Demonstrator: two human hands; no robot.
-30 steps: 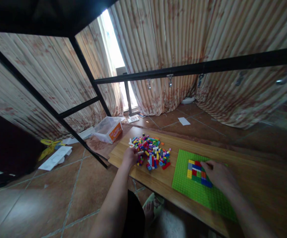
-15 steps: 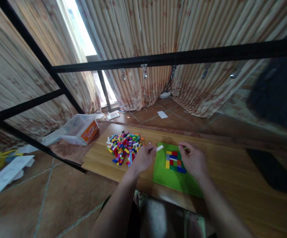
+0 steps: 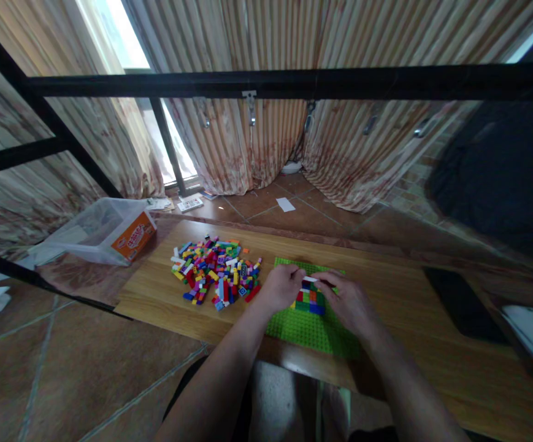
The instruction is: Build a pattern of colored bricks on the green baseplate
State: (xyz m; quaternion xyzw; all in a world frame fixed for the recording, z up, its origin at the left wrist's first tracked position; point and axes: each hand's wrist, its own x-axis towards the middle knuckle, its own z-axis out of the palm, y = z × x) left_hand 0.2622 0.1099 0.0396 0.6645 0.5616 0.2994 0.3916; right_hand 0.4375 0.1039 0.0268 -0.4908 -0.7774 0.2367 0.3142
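A long white toy brick [image 3: 310, 279] spans the gap between my two hands over the far part of a green studded baseplate [image 3: 289, 331]. Its left end is pinched in the fingers of my left hand [image 3: 284, 287]. The closed fingertips of my right hand [image 3: 346, 301] are at its right end. Beneath them, a block of coloured bricks [image 3: 313, 302], with red, blue, green and orange showing, sits on the baseplate. My fingers hide its far side, so I cannot tell whether the white brick touches it.
Left of the baseplate, a heap of loose coloured bricks [image 3: 215, 270] covers part of the wooden table [image 3: 156, 294]. A clear plastic box [image 3: 105, 230] with an orange label stands beyond the table's left end. To the right lies a dark flat object [image 3: 463, 304]. Black metal bars [image 3: 284, 85] cross ahead.
My left hand has brought the white brick rightward over the coloured block. The right hand has closed in, and its fingers now meet the brick. The camera view has shifted right.
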